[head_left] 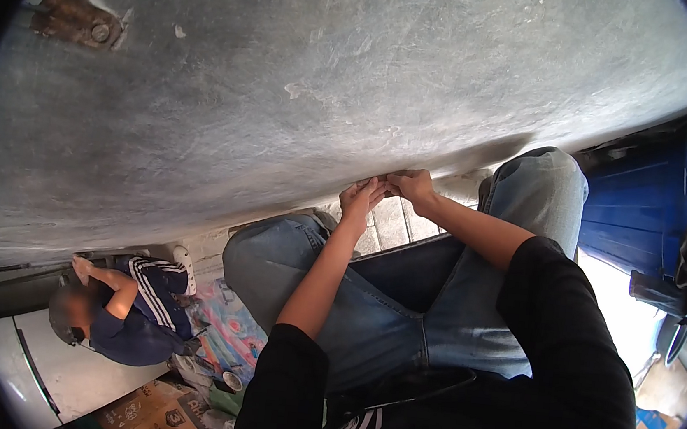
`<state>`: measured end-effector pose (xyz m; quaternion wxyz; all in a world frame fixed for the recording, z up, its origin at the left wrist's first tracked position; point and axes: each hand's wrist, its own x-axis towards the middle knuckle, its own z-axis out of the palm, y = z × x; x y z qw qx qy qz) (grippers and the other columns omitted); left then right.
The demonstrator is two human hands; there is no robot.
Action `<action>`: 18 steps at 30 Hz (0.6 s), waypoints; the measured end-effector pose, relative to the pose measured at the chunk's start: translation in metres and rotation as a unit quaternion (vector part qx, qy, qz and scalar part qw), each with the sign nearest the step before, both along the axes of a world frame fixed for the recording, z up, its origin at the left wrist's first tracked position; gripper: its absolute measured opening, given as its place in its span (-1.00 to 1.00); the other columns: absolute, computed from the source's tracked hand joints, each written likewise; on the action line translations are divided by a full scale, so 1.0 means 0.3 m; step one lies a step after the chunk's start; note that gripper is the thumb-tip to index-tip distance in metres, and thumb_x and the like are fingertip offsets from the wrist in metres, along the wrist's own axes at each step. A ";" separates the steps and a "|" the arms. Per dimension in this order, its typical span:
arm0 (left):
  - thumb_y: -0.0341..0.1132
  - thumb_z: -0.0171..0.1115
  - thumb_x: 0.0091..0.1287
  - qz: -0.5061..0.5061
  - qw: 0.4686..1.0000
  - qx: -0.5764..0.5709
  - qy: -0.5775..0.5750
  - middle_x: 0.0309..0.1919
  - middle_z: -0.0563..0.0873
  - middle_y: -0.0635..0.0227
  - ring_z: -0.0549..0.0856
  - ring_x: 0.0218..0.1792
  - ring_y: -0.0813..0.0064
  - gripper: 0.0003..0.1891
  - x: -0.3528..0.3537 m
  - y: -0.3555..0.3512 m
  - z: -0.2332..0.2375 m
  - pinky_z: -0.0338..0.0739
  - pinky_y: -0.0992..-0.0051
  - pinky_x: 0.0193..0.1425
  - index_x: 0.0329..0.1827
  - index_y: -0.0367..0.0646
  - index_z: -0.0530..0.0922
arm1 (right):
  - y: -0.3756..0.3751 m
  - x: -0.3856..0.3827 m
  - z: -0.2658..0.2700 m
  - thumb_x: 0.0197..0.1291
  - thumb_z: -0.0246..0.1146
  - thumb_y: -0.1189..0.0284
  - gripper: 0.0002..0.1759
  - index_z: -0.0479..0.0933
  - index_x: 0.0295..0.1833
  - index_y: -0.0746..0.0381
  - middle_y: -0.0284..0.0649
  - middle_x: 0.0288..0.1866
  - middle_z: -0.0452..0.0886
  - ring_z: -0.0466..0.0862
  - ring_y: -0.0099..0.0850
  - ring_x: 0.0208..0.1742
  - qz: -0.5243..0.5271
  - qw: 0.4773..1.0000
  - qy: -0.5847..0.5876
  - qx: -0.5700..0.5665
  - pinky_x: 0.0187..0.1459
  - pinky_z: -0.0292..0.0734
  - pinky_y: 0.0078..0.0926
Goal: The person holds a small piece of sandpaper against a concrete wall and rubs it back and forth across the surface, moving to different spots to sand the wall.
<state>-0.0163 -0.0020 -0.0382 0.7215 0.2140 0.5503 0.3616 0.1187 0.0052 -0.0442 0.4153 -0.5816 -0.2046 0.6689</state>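
Both of my hands meet at the lower edge of a large grey wall-like surface (289,93), above my bent knees. My left hand (359,199) is raised with its palm partly showing and its fingers against the other hand. Beside it, to the right, my right hand (412,186) has its fingers curled toward the left fingertips. Whatever lies between the fingers is too small to make out. Light floor tiles (392,221) show just below the hands, between my legs in blue jeans (423,330).
At the lower left a person (134,327) in dark clothes sits with hands raised at the same surface. Near them are a white cabinet (41,351), a colourful cloth (225,327) and cardboard (151,411). A blue container (638,206) stands at the right. A rusty metal bracket (77,17) is at the upper left.
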 end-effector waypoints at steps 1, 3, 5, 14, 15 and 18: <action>-0.25 0.17 0.19 0.000 1.000 0.001 0.001 -0.10 0.57 0.20 0.53 0.00 0.35 -0.72 0.000 -0.001 0.008 0.36 0.38 0.14 -0.12 -0.21 0.46 | -0.003 -0.002 0.017 0.00 0.17 0.61 -0.86 0.47 -0.33 0.51 -0.11 -0.45 0.54 0.52 -0.48 -0.53 -0.006 1.000 -0.007 0.008 -0.47 0.54 -0.58; -0.25 0.17 0.19 -0.018 1.000 0.002 -0.008 -0.11 0.57 0.21 0.54 -0.01 0.35 -0.72 -0.007 0.001 0.024 0.37 0.38 0.13 -0.11 -0.20 0.45 | 0.002 -0.001 0.025 0.01 0.16 0.61 -0.85 0.47 -0.32 0.52 -0.11 -0.43 0.54 0.53 -0.48 -0.53 0.008 1.000 -0.028 0.000 -0.47 0.53 -0.59; -0.25 0.17 0.19 -0.020 1.000 0.001 -0.008 -0.11 0.57 0.20 0.54 -0.01 0.35 -0.72 -0.005 0.005 0.025 0.37 0.38 0.13 -0.11 -0.21 0.45 | 0.006 -0.003 0.015 0.01 0.16 0.60 -0.84 0.47 -0.31 0.53 -0.10 -0.42 0.55 0.53 -0.48 -0.52 0.023 0.998 -0.050 -0.008 -0.48 0.53 -0.60; -0.30 0.16 0.20 0.001 1.000 -0.007 -0.011 -0.15 0.58 0.18 0.57 -0.06 0.35 -0.76 0.006 0.006 0.052 0.40 0.39 0.11 -0.14 -0.22 0.44 | 0.008 -0.008 0.053 0.01 0.16 0.61 -0.84 0.47 -0.31 0.53 -0.09 -0.40 0.55 0.54 -0.47 -0.50 -0.011 0.999 -0.037 -0.027 -0.48 0.52 -0.60; -0.30 0.15 0.20 0.000 1.000 -0.008 -0.008 -0.15 0.58 0.18 0.57 -0.07 0.35 -0.76 0.006 0.006 0.044 0.41 0.39 0.10 -0.14 -0.22 0.44 | 0.014 -0.003 0.016 0.02 0.16 0.61 -0.84 0.46 -0.31 0.53 -0.09 -0.41 0.55 0.54 -0.47 -0.50 0.008 0.999 -0.036 -0.012 -0.48 0.52 -0.60; -0.31 0.15 0.21 0.004 1.000 0.014 -0.010 -0.16 0.58 0.17 0.57 -0.07 0.35 -0.77 0.006 0.002 0.002 0.41 0.40 0.10 -0.15 -0.24 0.44 | 0.009 -0.003 -0.021 0.03 0.14 0.62 -0.85 0.46 -0.31 0.54 -0.09 -0.41 0.54 0.54 -0.45 -0.51 0.020 0.999 -0.032 -0.008 -0.48 0.52 -0.60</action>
